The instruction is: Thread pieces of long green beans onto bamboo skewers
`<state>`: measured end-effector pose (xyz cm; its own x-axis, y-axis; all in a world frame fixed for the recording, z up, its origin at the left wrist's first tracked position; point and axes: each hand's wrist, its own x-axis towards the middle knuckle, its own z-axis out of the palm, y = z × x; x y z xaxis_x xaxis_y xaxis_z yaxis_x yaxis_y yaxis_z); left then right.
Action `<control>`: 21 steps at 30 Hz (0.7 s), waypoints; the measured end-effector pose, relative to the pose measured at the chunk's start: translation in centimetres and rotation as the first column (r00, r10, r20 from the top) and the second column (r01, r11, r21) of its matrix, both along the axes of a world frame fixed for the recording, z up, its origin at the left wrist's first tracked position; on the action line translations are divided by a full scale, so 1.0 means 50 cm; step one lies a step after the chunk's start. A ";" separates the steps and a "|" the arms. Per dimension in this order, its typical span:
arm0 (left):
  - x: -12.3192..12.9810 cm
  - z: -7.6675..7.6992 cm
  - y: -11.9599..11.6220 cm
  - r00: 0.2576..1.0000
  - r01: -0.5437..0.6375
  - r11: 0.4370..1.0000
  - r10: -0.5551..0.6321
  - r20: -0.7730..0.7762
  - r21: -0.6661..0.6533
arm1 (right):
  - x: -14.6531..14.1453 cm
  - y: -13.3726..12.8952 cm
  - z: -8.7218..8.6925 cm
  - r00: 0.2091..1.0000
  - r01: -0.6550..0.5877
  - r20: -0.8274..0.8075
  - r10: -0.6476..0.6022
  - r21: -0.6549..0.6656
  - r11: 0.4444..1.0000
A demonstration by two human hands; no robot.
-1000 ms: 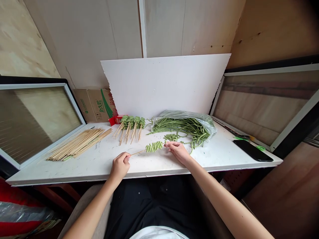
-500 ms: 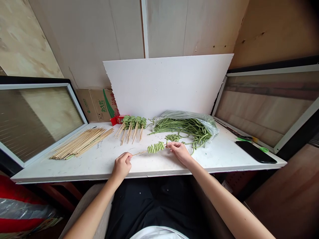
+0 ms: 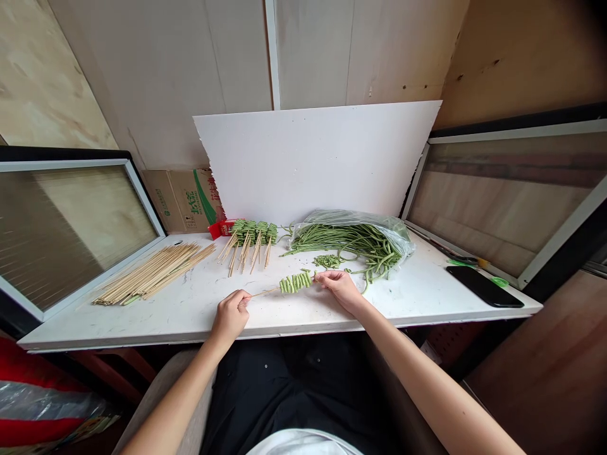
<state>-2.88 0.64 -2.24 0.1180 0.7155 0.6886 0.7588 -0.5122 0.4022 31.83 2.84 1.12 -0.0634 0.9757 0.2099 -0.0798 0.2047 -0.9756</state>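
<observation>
My left hand (image 3: 231, 313) is closed round the bare end of a thin wooden skewer (image 3: 265, 292), which lies nearly level above the front of the table. Pieces of green bean (image 3: 294, 283) are packed side by side along the skewer's other half. At that far end my right hand (image 3: 339, 288) pinches with thumb and fingers around the tip, and the fingers hide what exactly they touch. Beyond the right hand lies a small pile of cut bean pieces (image 3: 327, 260). Long green beans (image 3: 351, 240) spill from a clear plastic bag (image 3: 403, 230) behind it.
Loose bamboo skewers (image 3: 154, 272) lie at the left of the white table (image 3: 190, 322). Finished bean skewers (image 3: 256, 232) are stacked at the back, near a cardboard box (image 3: 177, 199). A black phone (image 3: 484, 286) and scissors (image 3: 462, 258) lie at the right. A white board (image 3: 317, 164) stands behind.
The whole view has shifted very slightly. Both hands keep their hold on the skewer in nearly the same place, and the bean pieces show no clear movement.
</observation>
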 end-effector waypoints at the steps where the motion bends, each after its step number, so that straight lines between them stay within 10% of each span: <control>1: 0.000 0.000 0.000 1.000 0.001 1.000 -0.001 0.001 -0.002 | 0.000 0.001 -0.001 1.000 -0.002 0.003 0.002 -0.002 1.000; 21: -0.004 0.003 0.002 0.999 0.053 0.998 -0.053 0.012 -0.028 | 0.004 -0.003 -0.004 1.000 -0.015 0.017 0.015 -0.002 1.000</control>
